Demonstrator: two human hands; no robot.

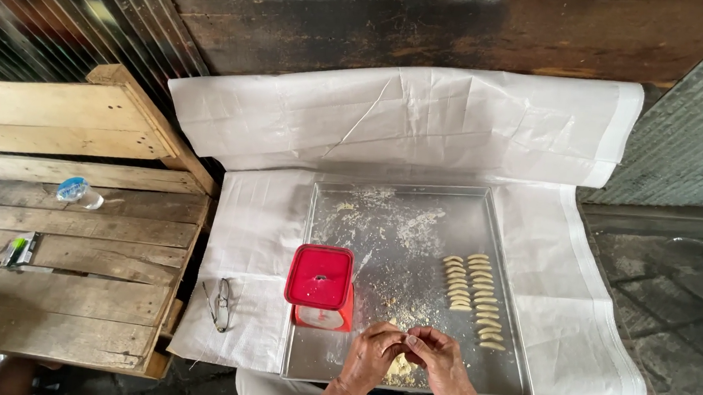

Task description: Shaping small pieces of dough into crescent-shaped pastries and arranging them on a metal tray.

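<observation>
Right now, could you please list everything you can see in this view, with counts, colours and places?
Metal tray: one, silver, flour-dusted, centre on the white sheet.
Shaped dough pieces: two rows, pale yellow, right side of the tray; exact count unclear.
Container with lid: one, red, on the tray's left edge.
White sheet: one, creased, under the tray.
Eyeglasses: one pair, dark, on the sheet left of the tray.
Wooden pallet: one, brown, far left.
Plastic bottle: one, clear, on the pallet.
Dough lump: pale yellow, beneath the hands.
Left hand and right hand: together, pinching dough.
</observation>
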